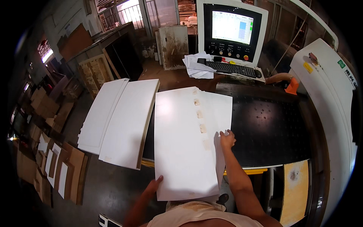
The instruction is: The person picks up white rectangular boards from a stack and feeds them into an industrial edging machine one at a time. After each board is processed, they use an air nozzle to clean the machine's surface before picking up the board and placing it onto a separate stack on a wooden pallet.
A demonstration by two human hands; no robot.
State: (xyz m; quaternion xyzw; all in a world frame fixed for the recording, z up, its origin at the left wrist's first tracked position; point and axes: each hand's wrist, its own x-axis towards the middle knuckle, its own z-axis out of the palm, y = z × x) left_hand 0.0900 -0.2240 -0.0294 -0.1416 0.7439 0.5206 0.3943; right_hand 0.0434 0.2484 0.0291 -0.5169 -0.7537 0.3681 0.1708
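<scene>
A large white panel (181,143) lies in front of me, with a row of small brownish patches along its right side. Under it, a second white panel (222,109) sticks out at the right, slightly askew. My left hand (154,184) grips the upper panel's left edge near the bottom corner, thumb on top and fingers hidden beneath. At the right edge of the lower panel, my right hand (228,140) is closed, its fingers partly out of sight. Both panels rest partly over a black machine table (272,125) and reach back toward my body.
Stacked white boards (128,121) stand to the left. Behind the table are a control screen (232,28), a keyboard (230,69) and crumpled papers (198,66). A white machine housing (325,87) borders the right. Offcuts (64,174) lie on the left floor; a yellowish board (295,193) is lower right.
</scene>
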